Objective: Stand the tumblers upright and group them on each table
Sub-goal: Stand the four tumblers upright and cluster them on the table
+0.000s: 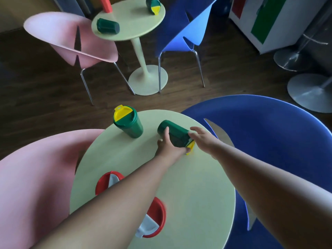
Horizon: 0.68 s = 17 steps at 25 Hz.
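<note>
Head view, looking down on a round pale green surface (188, 186) with a pink chair (36, 177) at its left edge and a blue chair (269, 132) at its right edge.

Near the far edge of this surface, a green tumbler (175, 133) lies on its side, its yellow lid pointing toward the near right. The left hand (168, 146) grips its near side, thumb curled over the body and fingers under the lid end. The right hand (202, 137) sits just beside the lid end with fingers spread and relaxed, fingertips at the tumbler; whether they touch is unclear.

To the left, also by the far edge, an upright green tumbler (128, 123) stands with its yellow lid on top.

Nearer the viewer, 2 red-lidded tumblers stand on the surface, partly hidden by the left forearm: one (106, 184) toward the left edge, another (154, 220) by the near edge.

Farther back, a second round surface (133, 24) holds 2 green tumblers on their sides, one (107, 26) at its left and one (153, 5) at its far right, plus a red tumbler (106, 4) standing at its far edge.
</note>
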### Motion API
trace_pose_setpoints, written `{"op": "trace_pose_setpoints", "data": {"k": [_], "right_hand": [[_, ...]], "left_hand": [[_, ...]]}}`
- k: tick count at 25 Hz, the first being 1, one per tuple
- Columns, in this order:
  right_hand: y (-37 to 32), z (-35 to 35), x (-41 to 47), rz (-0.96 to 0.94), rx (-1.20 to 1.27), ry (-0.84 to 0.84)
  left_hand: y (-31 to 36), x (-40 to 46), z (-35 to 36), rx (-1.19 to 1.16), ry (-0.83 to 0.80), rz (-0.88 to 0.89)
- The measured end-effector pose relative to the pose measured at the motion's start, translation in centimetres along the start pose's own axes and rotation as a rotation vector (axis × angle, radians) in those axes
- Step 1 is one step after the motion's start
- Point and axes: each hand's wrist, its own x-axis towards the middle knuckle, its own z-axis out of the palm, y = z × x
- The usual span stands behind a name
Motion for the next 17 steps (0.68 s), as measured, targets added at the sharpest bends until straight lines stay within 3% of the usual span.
{"op": "trace_pose_setpoints", "data": {"k": [7,11,17], "right_hand": [[1.6,1.1,-2.4,0.006,0.166,-0.055],[1.6,0.9,-6.9,-0.017,0.009,-0.077],[0.2,2.2,-10.3,-0.054,-0.276,-0.084]], "left_hand": [[-0.4,-1.5,0.2,0.059,-0.029,0.097],[-1.3,-4.4,-1.6,0.161,-0.094,0.137],[-2.9,-6.9,-3.1,0.174,-0.065,0.151]]}}
